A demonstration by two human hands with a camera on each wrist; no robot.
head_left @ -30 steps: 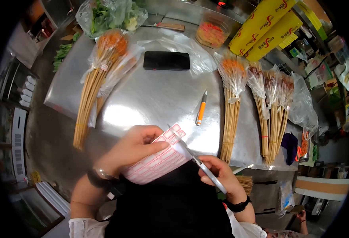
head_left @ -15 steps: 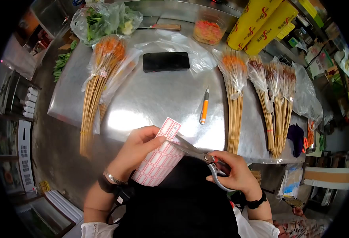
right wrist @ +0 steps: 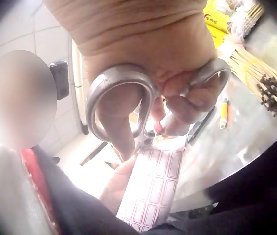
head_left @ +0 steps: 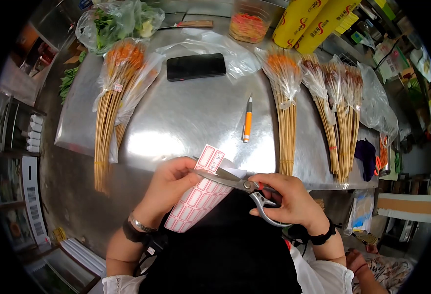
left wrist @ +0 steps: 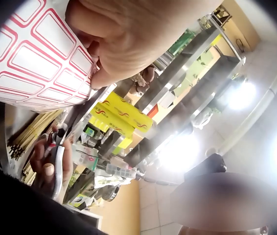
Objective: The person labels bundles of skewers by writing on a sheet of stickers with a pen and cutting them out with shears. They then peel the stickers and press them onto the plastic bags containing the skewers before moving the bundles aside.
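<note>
Labels (head_left: 193,208), printed on one sheet, are slanting across the near edge of the table (head_left: 200,112) in the head view, their lower end hanging in front of the dark apron (head_left: 215,245). Steel is stretching from the hands to the phone (head_left: 196,67), with the pen (head_left: 247,120) lying on it; a skewer bundle (head_left: 107,132) is bounding this room at the left, and further bundles (head_left: 287,132) are bounding it at the right. The left hand (head_left: 169,182) is pinching the sheet's edge between thumb and fingers. The right hand (head_left: 291,201) is gripping the scissors (head_left: 247,185), whose blades are standing parted, one crossing the front face just below the handwriting (head_left: 216,160), the other running behind the sheet. The left wrist view is showing the sheet bending into a curve, a fingertip touching its edge; only here are ceiling lamps (left wrist: 178,152) glaring. The right wrist view is giving the grip best: both handle loops (right wrist: 110,74) are standing well apart, the thumb passing through one and fingers curling through the other. Dark skewer ends (right wrist: 276,93) are also facing this camera, while the blade tips are being hidden.
</note>
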